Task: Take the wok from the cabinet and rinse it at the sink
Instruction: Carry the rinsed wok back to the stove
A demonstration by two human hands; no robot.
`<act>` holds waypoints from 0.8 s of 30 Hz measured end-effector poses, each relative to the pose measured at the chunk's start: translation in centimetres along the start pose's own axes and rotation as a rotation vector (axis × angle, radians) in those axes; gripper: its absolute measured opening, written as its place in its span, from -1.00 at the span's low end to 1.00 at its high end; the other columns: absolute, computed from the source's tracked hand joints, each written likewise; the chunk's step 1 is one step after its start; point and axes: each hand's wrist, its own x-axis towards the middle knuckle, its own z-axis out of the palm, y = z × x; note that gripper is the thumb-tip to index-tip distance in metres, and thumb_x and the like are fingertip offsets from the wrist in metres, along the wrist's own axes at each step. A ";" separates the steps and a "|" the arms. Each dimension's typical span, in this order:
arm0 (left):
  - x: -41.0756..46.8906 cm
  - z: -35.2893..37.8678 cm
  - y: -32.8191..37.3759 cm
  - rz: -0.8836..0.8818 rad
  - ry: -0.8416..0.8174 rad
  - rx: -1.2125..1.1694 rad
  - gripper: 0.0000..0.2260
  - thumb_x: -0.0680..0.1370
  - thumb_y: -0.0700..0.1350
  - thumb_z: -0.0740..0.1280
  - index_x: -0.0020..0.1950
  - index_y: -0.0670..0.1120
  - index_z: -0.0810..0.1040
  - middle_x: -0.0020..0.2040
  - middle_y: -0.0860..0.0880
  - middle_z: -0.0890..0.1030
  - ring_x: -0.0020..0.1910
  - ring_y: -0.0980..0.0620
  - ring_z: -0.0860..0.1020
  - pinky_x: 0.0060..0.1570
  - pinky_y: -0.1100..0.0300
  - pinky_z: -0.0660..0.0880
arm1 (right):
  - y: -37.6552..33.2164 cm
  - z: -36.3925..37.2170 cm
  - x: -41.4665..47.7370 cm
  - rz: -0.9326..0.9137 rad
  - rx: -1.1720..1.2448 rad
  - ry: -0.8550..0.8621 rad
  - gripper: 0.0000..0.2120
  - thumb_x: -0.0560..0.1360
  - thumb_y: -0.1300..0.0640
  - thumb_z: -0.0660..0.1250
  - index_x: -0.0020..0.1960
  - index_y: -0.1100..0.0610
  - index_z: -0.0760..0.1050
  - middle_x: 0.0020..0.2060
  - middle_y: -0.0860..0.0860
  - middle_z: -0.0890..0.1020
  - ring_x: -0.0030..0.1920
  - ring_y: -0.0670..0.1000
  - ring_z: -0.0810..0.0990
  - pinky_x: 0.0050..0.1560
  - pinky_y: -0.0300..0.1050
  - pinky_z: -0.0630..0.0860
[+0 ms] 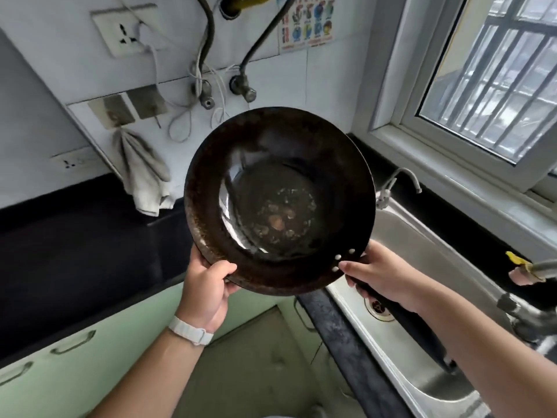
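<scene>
Right now the person is holding a dark wok [278,200] up in both hands, clear of the worktop [75,236], just left of the steel sink [422,251] and above the inner corner where the two runs of black counter meet. The wok is tilting its open side toward the person's face, so the worn, speckled patch at its bottom is showing.

The left hand [206,289] is reaching up from below, forearm rising steeply, thumb lying over the inner edge of the rim and the fingers curling under it, clamping the near-left rim. A white wristband [190,330] is sitting on that wrist.

The right hand [382,277] is coming in from the right, forearm stretching across the sink basin, fingers wrapping tightly around the wok's dark handle [360,289] just beside three pale rivets [342,260] in the rim.

Behind the wok, a grey cloth [144,173] is hanging from a wall hook above the back edge of the worktop, and a curved faucet [401,182] is standing at the far end of the sink, below the window [494,70].
</scene>
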 end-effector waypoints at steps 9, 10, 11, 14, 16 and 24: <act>-3.5 -13.0 4.4 0.076 0.192 -0.071 -0.45 0.52 -0.50 0.15 0.14 0.12 0.59 -0.01 0.01 0.69 -0.03 -0.07 0.59 -0.32 0.12 0.59 | -6.1 11.7 2.0 -0.081 0.010 -0.250 -0.93 0.61 0.28 0.31 0.04 0.19 0.42 -0.34 0.10 0.67 -0.45 0.09 0.58 -0.51 -0.11 0.47; -4.1 -14.6 4.9 0.084 0.209 -0.079 -0.45 0.52 -0.50 0.15 0.13 0.13 0.60 -0.01 0.01 0.69 -0.03 -0.07 0.59 -0.31 0.11 0.59 | -6.8 13.5 2.0 -0.081 0.003 -0.264 -0.93 0.61 0.28 0.31 0.03 0.19 0.42 -0.34 0.10 0.67 -0.46 0.09 0.55 -0.51 -0.11 0.44; -4.6 -16.3 5.3 0.091 0.224 -0.085 -0.45 0.51 -0.49 0.16 0.13 0.13 0.60 -0.01 0.01 0.70 -0.02 -0.07 0.60 -0.29 0.09 0.60 | -7.4 15.1 1.9 -0.079 -0.006 -0.282 -0.94 0.61 0.28 0.31 0.03 0.20 0.42 -0.34 0.10 0.66 -0.47 0.07 0.54 -0.52 -0.12 0.43; -6.4 -21.3 6.5 0.111 0.270 -0.096 -0.47 0.52 -0.49 0.16 0.15 0.11 0.58 -0.03 0.03 0.70 -0.04 -0.06 0.61 -0.30 0.10 0.61 | -9.4 19.9 1.3 -0.089 -0.036 -0.360 -0.94 0.60 0.27 0.30 0.06 0.22 0.44 -0.35 0.08 0.66 -0.46 0.05 0.53 -0.51 -0.12 0.42; -7.7 -24.6 7.1 0.121 0.294 -0.112 -0.46 0.52 -0.50 0.15 0.17 0.10 0.58 -0.02 0.01 0.70 -0.04 -0.07 0.61 -0.28 0.08 0.62 | -10.6 23.1 0.7 -0.101 -0.068 -0.393 -0.93 0.60 0.26 0.30 0.08 0.20 0.44 -0.34 0.07 0.67 -0.44 0.05 0.53 -0.49 -0.11 0.42; -14.2 -37.1 9.5 0.194 0.434 -0.175 -0.45 0.51 -0.49 0.18 0.21 0.11 0.59 0.02 -0.01 0.72 0.05 -0.15 0.64 -0.24 0.09 0.63 | -14.1 36.7 -2.0 -0.190 -0.155 -0.488 -0.93 0.60 0.28 0.30 0.06 0.22 0.44 -0.38 0.08 0.64 -0.45 0.07 0.51 -0.51 -0.11 0.41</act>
